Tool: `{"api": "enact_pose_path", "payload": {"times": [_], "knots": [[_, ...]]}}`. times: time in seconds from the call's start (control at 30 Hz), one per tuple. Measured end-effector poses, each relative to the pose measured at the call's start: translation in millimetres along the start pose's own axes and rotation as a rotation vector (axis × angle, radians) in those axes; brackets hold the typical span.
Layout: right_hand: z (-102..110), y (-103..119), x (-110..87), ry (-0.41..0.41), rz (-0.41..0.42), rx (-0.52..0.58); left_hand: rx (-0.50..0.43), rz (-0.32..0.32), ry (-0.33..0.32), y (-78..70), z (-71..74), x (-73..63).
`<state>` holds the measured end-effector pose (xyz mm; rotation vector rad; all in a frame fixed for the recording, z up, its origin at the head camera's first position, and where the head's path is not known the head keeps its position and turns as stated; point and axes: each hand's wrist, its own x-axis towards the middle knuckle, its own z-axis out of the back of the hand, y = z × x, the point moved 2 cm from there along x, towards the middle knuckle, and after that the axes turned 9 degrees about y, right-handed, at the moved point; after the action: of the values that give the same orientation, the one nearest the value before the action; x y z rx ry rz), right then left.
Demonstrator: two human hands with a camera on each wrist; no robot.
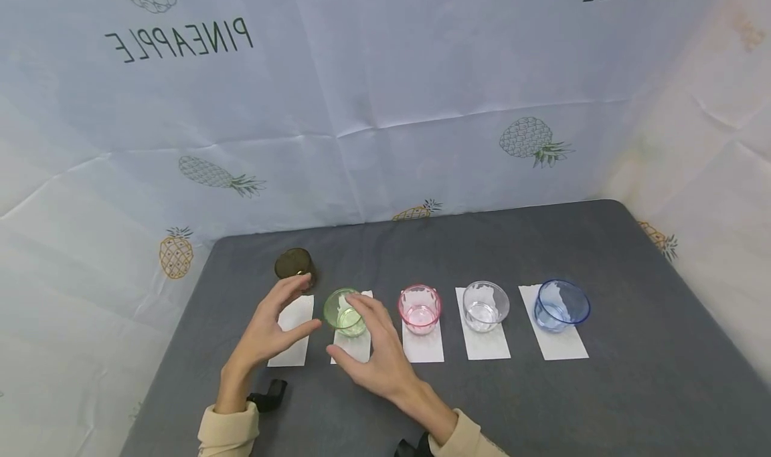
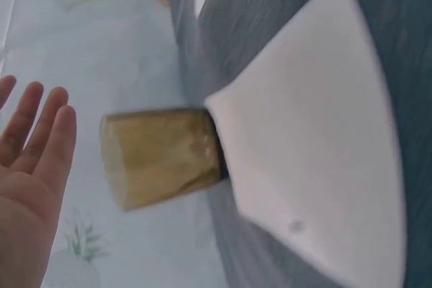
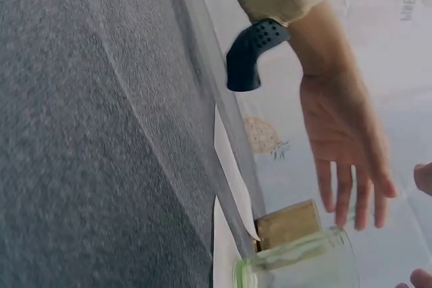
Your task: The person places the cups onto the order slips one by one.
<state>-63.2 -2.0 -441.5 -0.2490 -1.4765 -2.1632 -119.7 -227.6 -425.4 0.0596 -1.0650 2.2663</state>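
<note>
A brown glass (image 1: 293,263) stands behind a white paper strip (image 1: 292,340) at the left of the row. My left hand (image 1: 271,330) hovers in front of this glass, fingers spread and gripping nothing; the left wrist view shows its palm (image 2: 30,187) apart from the brown glass (image 2: 162,156). A green glass (image 1: 345,313) rests on the second strip (image 1: 352,350), between my two hands. My right hand (image 1: 382,353) is at the green glass's right side, with fingers apart and thumb out. Its fingers overlap the rim in the head view; whether they touch it I cannot tell.
Farther right, a pink glass (image 1: 419,310), a clear glass (image 1: 484,306) and a blue glass (image 1: 561,305) each stand on a paper strip. The grey tabletop (image 1: 638,377) meets a pineapple-printed curtain (image 1: 421,62) at its back edge. Black wrist mounts (image 1: 269,395) hang by the sleeves.
</note>
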Motion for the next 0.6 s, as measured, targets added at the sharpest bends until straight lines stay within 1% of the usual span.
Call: {"api": "enact_pose_path", "payload": {"times": [0.1,0.23,0.33,0.47,0.6], "knots": [[-4.1,4.1,1.5,0.024,0.024,0.009,-0.001,0.005,-0.032,1.9,12.7,-1.8],[-9.5,8.8,4.3,0.036,0.087,-0.020,0.021,0.040,-0.032,6.5,28.3,0.0],[-14.8,13.6,7.0,0.058,0.108,-0.030,0.031,0.055,-0.025,11.4,40.0,3.7],[-24.1,20.8,11.0,0.111,0.110,-0.047,0.049,0.066,-0.001,18.9,54.2,12.2],[-37.7,26.1,16.5,0.173,0.120,-0.063,0.081,0.100,0.053,27.1,64.4,22.5]]}}
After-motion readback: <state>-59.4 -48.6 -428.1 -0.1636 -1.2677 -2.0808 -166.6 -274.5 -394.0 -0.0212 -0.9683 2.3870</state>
